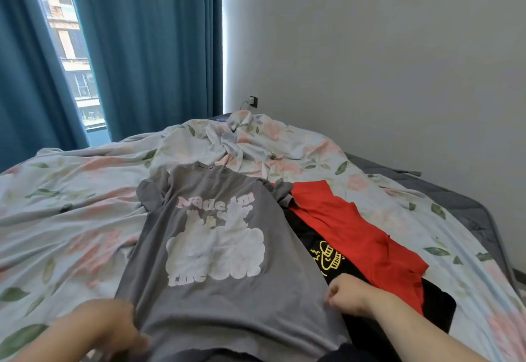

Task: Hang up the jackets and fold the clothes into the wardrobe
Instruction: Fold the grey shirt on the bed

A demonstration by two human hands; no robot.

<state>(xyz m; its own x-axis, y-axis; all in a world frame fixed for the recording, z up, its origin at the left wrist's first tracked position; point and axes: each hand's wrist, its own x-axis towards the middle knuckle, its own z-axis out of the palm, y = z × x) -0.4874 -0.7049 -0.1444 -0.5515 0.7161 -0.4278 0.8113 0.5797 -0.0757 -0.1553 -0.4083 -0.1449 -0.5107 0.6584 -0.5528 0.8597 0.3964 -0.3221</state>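
- A grey T-shirt (222, 247) is spread flat, print side up, in the lower centre of the frame, with its collar toward the top and its hem toward the bottom edge.
- The shirt's lower left edge is gripped by the left hand (113, 324). The hand is blurred, but its fingers are seen curled at the fabric.
- The shirt's lower right edge is pinched by the right hand (347, 296), which is clenched into a loose fist on the cloth.
- No fold is seen in the grey shirt yet, so the folding of this piece is judged to be at its very start, at the smoothing or laying-out stage.
- A red garment (350, 230) and a black garment (327, 256) with a yellow print are seen unfolded just right of the grey shirt, partly overlapped.
- All three pieces lie on the floral bed sheet (71, 205).
- No wardrobe, jacket or hanger is shown, so nothing can be said of the hanging part, and most of the folding is judged to be left.
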